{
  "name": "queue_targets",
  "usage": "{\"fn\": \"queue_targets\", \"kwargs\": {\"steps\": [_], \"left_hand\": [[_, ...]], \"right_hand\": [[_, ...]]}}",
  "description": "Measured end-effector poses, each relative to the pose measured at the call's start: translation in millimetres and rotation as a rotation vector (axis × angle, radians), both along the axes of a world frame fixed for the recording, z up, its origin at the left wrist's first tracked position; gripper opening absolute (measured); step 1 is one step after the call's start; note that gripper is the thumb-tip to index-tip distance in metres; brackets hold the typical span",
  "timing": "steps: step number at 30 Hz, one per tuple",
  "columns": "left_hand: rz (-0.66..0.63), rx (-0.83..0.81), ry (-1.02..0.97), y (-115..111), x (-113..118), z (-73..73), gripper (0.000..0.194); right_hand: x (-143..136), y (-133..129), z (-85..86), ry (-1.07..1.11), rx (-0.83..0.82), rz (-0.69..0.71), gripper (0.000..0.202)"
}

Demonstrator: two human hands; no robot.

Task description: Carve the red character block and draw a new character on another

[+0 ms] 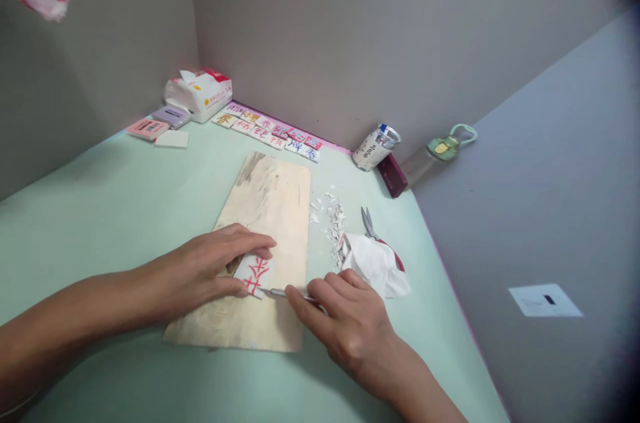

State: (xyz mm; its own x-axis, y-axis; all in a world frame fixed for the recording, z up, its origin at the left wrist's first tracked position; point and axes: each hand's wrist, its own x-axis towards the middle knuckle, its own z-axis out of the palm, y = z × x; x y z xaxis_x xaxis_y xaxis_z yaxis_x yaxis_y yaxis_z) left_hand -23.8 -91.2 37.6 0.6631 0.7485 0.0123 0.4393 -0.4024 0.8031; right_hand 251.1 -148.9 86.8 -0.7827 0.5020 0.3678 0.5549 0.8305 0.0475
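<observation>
A small white block (pixel 256 269) with red characters lies on a wooden board (pixel 277 203). My left hand (pixel 215 269) holds the block down, thumb at its near side and fingers across its far side. In my right hand (pixel 345 323) is a slim metal craft knife (pixel 277 292), its tip touching the block's near right corner. The palm hides most of the knife's handle. White shavings (pixel 336 226) are piled just right of the board. Beside them a crumpled white tissue (pixel 373 263) partly covers scissors (pixel 369 223) with red handles.
Rows of lettered tiles (pixel 270 131) lie at the back, near a tissue pack (pixel 205 96) and pink and purple packets (pixel 147 128). A can (pixel 375 148), a dark red case (pixel 393 176) and a green-lidded bottle (pixel 435 153) stand at the right wall.
</observation>
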Motion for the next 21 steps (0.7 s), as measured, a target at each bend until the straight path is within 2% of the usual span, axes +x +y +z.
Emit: {"fn": "queue_targets", "kwargs": {"steps": [14,21], "left_hand": [[-0.011,-0.064,0.003,-0.1,0.1,2.1,0.053],[-0.017,-0.030,0.011,0.5,-2.1,-2.2,0.055]], "right_hand": [[2.9,-3.8,2.8,-0.008,0.036,0.049,0.024],[6.6,-1.8,-10.5,0.083,-0.005,0.015,0.030]]}}
